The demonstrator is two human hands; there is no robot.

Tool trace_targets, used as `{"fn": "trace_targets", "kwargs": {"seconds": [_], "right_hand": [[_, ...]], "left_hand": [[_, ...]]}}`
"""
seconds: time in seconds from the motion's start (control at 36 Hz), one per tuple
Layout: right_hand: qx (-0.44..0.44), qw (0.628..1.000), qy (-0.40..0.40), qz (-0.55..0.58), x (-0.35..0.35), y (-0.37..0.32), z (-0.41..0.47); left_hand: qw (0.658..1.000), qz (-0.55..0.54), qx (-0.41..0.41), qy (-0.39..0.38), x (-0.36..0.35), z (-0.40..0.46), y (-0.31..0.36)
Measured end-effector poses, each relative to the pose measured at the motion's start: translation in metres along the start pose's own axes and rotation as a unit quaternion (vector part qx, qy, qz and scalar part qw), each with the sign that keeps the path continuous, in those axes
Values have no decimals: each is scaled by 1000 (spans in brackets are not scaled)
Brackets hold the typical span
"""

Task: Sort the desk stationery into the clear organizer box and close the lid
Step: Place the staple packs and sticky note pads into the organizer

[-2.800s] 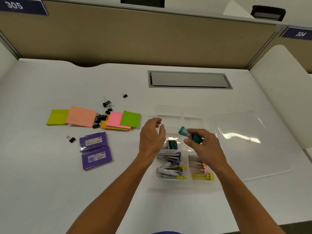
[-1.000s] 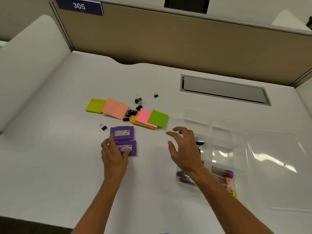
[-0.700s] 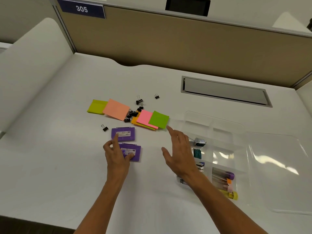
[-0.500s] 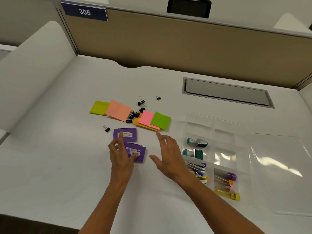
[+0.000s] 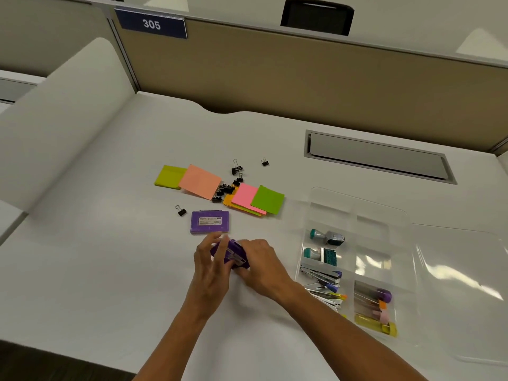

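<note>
White cubicle desk [image 5: 110, 257]. Left hand [image 5: 210, 266] and right hand [image 5: 264, 266] both pinch one purple case [image 5: 232, 254], tilted, left of the clear box [image 5: 354, 213]. Risk: loose two-handed hold; case may slip or pop open. Second case [image 5: 209, 221], notes, clips remain farther left.

One purple case [image 5: 230, 255] was tilted up off the desk, pinched between both hands; its twin [image 5: 210, 221] lay flat just beyond, label up. Sticky notes fanned out behind: yellow-green [image 5: 168, 176], salmon [image 5: 199, 181], pink [image 5: 244, 195] over orange, green [image 5: 267, 199]. Black binder clips [image 5: 225, 189] were bunched between the note piles, with strays around them. The clear organizer box [image 5: 357, 213] sat open at right, holding two stamps [image 5: 327, 237], staplers [image 5: 321, 274] and small tubes [image 5: 375, 309]; its lid [image 5: 461, 284] lay flat beside it.
</note>
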State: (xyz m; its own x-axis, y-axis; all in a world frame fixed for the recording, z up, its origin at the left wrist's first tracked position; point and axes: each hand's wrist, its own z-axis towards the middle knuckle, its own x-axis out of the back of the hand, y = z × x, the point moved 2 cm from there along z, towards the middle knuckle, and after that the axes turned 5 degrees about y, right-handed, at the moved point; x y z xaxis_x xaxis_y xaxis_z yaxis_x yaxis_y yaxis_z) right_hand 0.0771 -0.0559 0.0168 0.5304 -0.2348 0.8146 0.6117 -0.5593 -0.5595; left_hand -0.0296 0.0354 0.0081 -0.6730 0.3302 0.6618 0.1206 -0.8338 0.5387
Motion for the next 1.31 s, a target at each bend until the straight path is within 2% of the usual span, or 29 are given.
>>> {"fn": "trace_targets", "kwargs": {"seconds": [0.08,0.19,0.33,0.42,0.56,0.78,0.89,0.97,1.31], "right_hand": [[-16,1000,-13,1,0,2,-1],[-29,999,-24,33,10,3,-5],[-33,998,-12,55,23,6,-11],[-29,998,-23,40,29,7,-14],[-27,998,6,60,32,10,-17],[6,979,45,197,50,-2,-24],[-4,945,69,320,62,-8,-35],[-16,927,90,363,66,-7,-43],[-24,904,114,412,70,0,-53]], "left_hand": [[999,-34,19,6,7,4,1],[992,-73,97,37,20,13,-10],[987,-68,123,73,29,29,-30],[991,-28,127,26,26,37,-45],[980,46,158,-111,10,47,-67],[945,128,194,-229,-9,63,-83],[933,140,209,-256,-14,69,-82],[930,162,195,-266,-16,71,-81],[916,175,190,-307,-12,84,-79]]}}
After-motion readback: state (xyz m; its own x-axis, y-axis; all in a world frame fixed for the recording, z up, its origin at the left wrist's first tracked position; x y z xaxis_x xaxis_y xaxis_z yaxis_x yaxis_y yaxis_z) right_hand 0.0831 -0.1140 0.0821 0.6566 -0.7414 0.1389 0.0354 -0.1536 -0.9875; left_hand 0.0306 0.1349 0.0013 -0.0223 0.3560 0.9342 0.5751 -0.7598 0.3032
